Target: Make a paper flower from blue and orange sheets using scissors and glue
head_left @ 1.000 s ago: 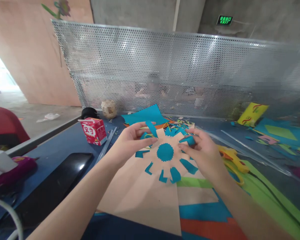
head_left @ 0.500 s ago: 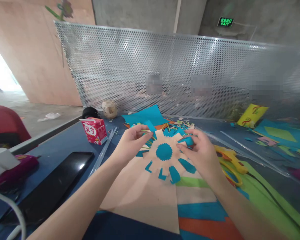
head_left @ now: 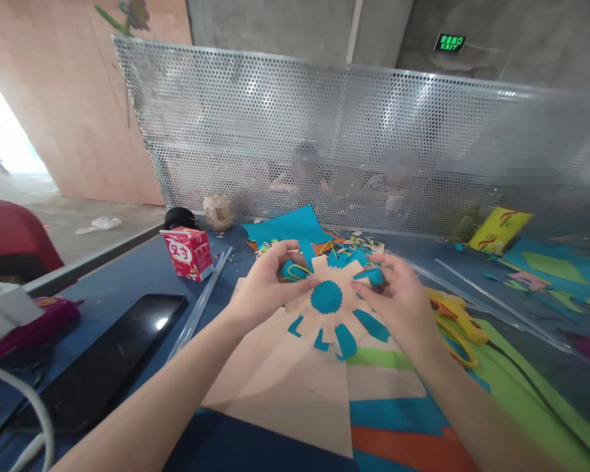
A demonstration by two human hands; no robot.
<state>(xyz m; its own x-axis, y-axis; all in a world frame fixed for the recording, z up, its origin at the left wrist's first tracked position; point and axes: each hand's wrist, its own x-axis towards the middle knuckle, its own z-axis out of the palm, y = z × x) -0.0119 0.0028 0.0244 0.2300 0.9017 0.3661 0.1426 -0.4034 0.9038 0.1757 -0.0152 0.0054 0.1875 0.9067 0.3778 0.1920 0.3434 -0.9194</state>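
A flower-shaped cutout (head_left: 305, 305) of beige and blue sheet, felt or paper, is held up over the table. A scalloped blue disc (head_left: 326, 297) marks its middle, and several petals have blue curled or folded ends. My left hand (head_left: 274, 278) pinches its left side, thumb on the front near the disc. Between those fingers shows a thin yellow-green loop (head_left: 297, 269). On the other side my right hand (head_left: 396, 288) grips a curled blue petal between thumb and fingers. Beneath the cutout lies a large beige sheet (head_left: 285, 387).
A red drink carton (head_left: 187, 254) and a black phone (head_left: 103, 357) are at the left. A yellow glue gun (head_left: 455, 314) and yellow-handled scissors (head_left: 465, 354) lie right, by a green sheet (head_left: 531, 400). Behind stands a perforated metal screen (head_left: 275, 118), people beyond it.
My left hand has shifted slightly right, its thumb moving inward across the cutout's front toward the disc. The yellow-green loop shows more clearly. My right hand keeps its grip on the petal.
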